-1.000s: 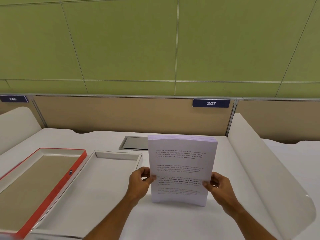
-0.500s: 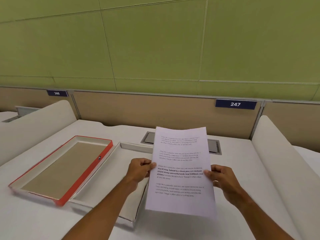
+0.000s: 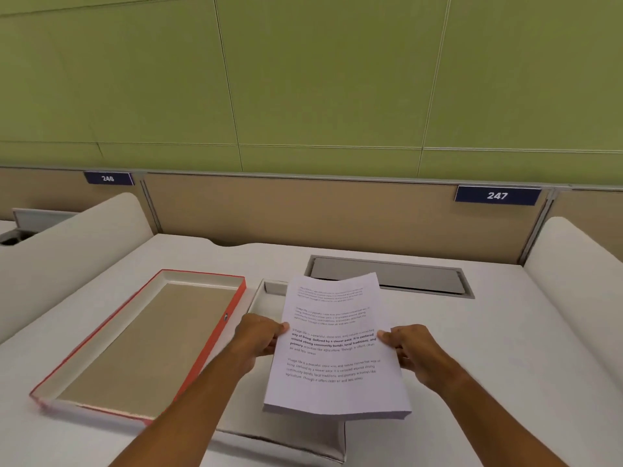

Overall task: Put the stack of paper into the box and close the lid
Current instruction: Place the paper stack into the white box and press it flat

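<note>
A stack of printed white paper hangs nearly flat over the right side of the open white box. My left hand grips its left edge and my right hand grips its right edge. The stack and my left arm hide most of the box; only its far left corner and near right wall show. The box's lid, red outside with a tan inner face, lies upside down on the white desk directly left of the box.
A grey cable hatch is set into the desk behind the paper. White curved dividers rise at the left and right. A tan partition with a 247 label closes the back.
The paper stack has gone from upright on the desk to nearly flat and shifted left over the box. Both hands keep their hold on its edges.
</note>
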The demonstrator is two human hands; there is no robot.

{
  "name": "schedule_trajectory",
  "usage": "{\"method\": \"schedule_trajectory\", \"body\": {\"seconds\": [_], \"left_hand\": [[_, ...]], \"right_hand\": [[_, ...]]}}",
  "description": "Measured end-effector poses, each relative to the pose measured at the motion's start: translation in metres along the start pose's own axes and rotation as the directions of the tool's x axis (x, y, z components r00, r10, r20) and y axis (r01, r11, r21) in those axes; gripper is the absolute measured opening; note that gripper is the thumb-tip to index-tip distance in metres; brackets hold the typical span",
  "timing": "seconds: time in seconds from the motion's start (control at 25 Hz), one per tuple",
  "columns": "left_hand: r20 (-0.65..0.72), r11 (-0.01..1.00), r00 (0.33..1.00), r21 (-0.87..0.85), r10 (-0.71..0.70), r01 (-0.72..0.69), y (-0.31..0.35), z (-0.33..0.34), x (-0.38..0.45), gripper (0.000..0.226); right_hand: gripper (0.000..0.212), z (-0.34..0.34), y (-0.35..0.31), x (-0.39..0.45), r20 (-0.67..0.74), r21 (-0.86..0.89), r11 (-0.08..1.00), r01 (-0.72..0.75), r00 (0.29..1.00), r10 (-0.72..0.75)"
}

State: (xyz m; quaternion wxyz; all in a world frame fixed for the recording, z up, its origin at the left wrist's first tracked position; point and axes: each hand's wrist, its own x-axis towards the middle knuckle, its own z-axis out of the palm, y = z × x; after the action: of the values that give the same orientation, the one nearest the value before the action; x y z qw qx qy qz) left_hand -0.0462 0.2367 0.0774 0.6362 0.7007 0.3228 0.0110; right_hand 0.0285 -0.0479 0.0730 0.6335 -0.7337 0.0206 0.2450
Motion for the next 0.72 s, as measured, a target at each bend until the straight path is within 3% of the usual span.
{"method": "schedule_trajectory", "body": {"seconds": [0.32, 0.72], "left_hand": [[0.018, 0.992, 0.996, 0.095, -0.086, 0.083, -0.017, -0.062, 0.060, 0.016], [-0.024, 0.912, 0.999, 0.408, -0.039, 0.045, -0.025, -0.065, 0.087, 0.020]], "right_hand": [[0.012, 0.096, 0.007, 0.033, -0.172, -0.109, 0.980, -0.168, 0.974, 0.148], [0.010, 0.129, 0.013, 0.050, -0.267, -0.219, 0.936, -0.275, 0.940, 0.213]]}}
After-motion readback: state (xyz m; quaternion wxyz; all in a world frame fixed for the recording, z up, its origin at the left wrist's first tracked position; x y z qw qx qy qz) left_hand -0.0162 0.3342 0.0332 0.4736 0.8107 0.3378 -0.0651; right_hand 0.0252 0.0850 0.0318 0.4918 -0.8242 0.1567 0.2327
